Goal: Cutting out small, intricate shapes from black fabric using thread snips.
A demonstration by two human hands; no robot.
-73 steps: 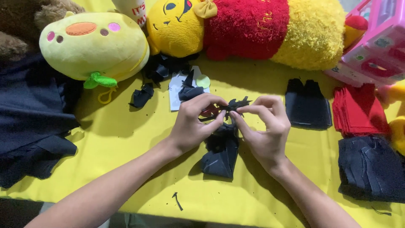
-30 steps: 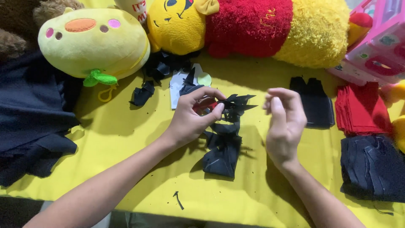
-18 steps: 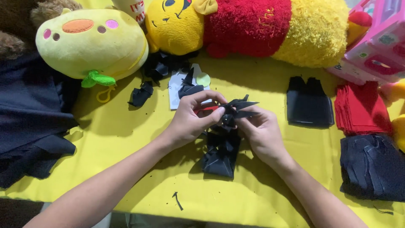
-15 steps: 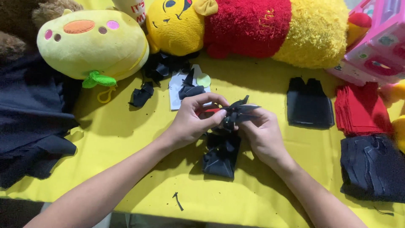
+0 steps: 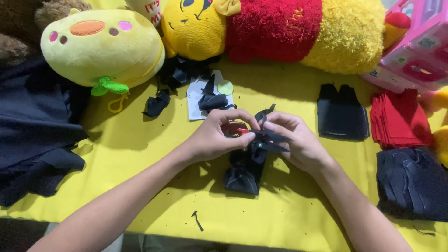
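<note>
Between both hands, small black fabric piece, crumpled, hanging onto yellow tablecloth

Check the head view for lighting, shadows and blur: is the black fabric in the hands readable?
Head view: even indoor light, no glare on the yellow tablecloth; soft shadows fall beneath both forearms and the left hand. The right hand is sharp, little motion blur. The black fabric piece reads mostly as a dark mass, its folds barely visible.
</note>
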